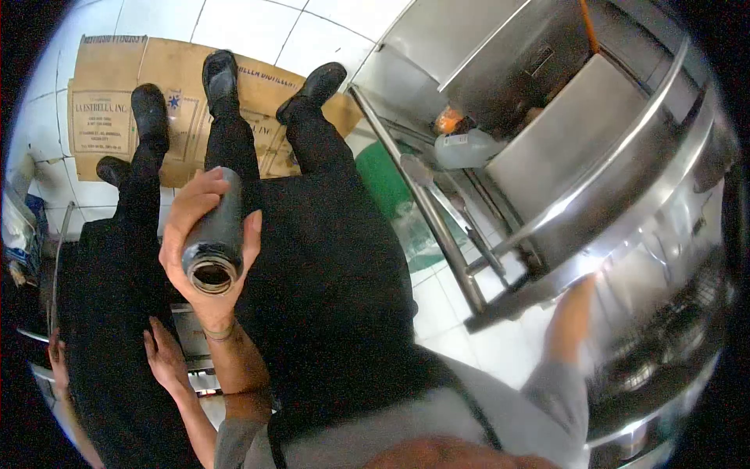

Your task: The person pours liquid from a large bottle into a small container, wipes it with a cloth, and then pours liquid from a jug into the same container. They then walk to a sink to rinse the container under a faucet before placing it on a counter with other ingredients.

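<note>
A dark jar (212,238) with a clear threaded mouth is in my left hand (195,227), with my fingers and thumb wrapped round its sides. Its uncapped mouth faces the camera, and the inside looks dark. On the right, my right forearm (570,324) reaches to the shiny metal equipment (625,234). Blur and glare there hide the fingers of my right hand, so what it touches or holds cannot be made out.
To the left stands a co-worker in black, one hand (166,361) near my left forearm. Flattened cardboard (187,78) lies under the shoes on white tiles. A metal frame (422,203), green container (383,176), translucent plastic jug (469,148) and steel box (578,117) are at right.
</note>
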The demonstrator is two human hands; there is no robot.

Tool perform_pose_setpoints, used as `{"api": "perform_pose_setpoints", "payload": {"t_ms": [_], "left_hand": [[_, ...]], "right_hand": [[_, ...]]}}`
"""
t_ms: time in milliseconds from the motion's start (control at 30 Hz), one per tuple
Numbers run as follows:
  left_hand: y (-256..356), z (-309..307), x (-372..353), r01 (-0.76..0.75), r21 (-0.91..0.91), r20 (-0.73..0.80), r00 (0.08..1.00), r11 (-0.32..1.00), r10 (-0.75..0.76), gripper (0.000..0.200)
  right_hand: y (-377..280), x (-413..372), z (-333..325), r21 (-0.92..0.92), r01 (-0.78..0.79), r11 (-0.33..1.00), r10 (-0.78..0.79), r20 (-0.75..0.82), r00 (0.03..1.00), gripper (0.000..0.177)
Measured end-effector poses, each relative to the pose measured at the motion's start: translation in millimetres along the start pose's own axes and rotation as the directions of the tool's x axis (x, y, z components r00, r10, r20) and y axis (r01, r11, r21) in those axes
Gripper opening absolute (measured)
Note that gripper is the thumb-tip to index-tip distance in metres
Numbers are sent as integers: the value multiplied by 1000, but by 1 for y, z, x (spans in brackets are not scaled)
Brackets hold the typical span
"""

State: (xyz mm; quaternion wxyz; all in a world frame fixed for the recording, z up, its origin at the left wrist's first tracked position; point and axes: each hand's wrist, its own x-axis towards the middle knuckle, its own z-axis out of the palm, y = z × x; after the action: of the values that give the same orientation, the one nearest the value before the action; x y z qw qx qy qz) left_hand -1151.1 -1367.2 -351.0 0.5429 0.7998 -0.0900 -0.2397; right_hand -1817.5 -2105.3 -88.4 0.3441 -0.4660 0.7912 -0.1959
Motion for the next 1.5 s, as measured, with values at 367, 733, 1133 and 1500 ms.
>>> {"api": "perform_pose_setpoints", "payload": {"t_ms": [367, 733, 1133, 1500], "left_hand": [[42, -26, 5, -67, 66, 27, 998, 996, 65, 44], [163, -36, -20, -200, 173, 109, 977, 964, 183, 42], [243, -46, -61, -323, 179, 245, 930, 930, 275, 42], [274, -28, -86, -399, 202, 305, 893, 894, 330, 42]], "right_hand": [[33, 28, 40, 298, -100, 949, 94, 35, 995, 9], [30, 5, 87, 35, 278, 960, -278, 239, 930, 37], [78, -18, 141, 869, -285, 405, 30, 299, 954, 24], [89, 11, 190, 730, -97, 676, -70, 195, 978, 22]]}}
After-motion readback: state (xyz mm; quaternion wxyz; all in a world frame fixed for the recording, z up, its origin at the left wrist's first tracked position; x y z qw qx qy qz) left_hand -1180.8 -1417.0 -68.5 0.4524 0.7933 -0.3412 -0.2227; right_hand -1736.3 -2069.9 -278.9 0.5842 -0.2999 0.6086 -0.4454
